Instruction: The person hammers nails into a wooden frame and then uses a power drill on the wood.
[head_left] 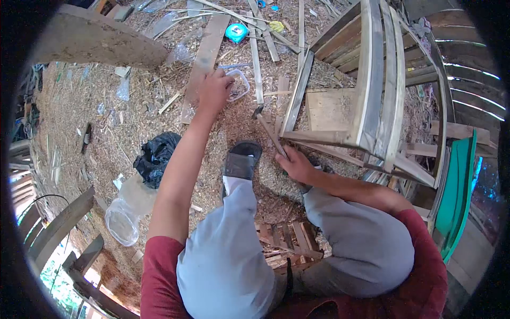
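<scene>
My left hand (215,90) is at the left rim of a small clear plastic container (240,85), with its fingers bent over it; small dark bits lie inside. What the fingertips hold, if anything, is hidden. My right hand (297,166) is wrapped round the wooden handle of a hammer (271,131), whose dark head rests near the ground, up and left of the hand. Under my left forearm runs a long flat board (208,53). Beyond the container lies a blue tape measure (236,33).
A slatted wooden frame (366,80) stands at the right, with a green plastic piece (458,191) beyond it. Thin wood strips (255,58) lie ahead. A black plastic bag (156,157) and a clear plastic container (122,222) sit left of my legs.
</scene>
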{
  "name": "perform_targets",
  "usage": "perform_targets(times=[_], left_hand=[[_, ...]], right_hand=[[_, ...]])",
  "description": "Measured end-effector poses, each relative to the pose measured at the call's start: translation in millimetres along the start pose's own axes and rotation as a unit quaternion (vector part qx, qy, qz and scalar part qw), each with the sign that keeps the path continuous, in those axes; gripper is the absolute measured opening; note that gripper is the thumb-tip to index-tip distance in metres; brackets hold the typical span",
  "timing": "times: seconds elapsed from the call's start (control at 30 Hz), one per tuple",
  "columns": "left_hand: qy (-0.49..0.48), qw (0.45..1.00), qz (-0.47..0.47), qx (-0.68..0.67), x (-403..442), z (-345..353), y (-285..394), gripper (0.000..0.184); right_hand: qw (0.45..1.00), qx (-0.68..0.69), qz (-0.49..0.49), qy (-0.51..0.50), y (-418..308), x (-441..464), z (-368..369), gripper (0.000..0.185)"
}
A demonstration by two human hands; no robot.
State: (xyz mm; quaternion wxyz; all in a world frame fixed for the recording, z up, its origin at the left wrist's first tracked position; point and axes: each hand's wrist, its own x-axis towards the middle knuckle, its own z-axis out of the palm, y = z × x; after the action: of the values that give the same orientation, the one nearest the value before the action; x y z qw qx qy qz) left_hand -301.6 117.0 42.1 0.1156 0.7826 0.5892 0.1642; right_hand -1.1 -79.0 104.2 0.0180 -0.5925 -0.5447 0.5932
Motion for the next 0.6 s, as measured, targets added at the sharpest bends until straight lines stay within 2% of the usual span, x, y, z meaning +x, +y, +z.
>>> perform_targets(times=[0.03,0.17,0.27,0.37,0.43,0.53,0.6], left_hand=[[-0.004,1.000,0.019,0.001,7,7,-6,0.014],[0.014,0.993,0.097,0.062,15,10,-5,0.017],[-0.061,0.994,0.069,0.062,17,15,-6,0.024],[-0.068,0.994,0.069,0.057,17,13,-6,0.026],[-0.035,0.994,0.093,0.037,19,12,-9,0.020],[-0.042,0.993,0.105,0.045,21,10,-9,0.016],[-0.059,0.991,0.103,0.057,22,10,-10,0.015]], right_hand=[[0.999,-0.001,0.021,-0.024,0,2,-1,0.034],[0.999,0.022,-0.040,0.001,10,7,7,0.034],[0.999,0.034,-0.016,-0.005,5,2,4,0.036],[0.999,0.000,0.014,-0.031,7,3,-1,0.040],[0.999,-0.008,0.025,-0.029,14,6,0,0.043],[1.000,0.026,-0.003,-0.009,23,8,5,0.046],[1.000,0.004,-0.018,0.011,29,12,11,0.037]])
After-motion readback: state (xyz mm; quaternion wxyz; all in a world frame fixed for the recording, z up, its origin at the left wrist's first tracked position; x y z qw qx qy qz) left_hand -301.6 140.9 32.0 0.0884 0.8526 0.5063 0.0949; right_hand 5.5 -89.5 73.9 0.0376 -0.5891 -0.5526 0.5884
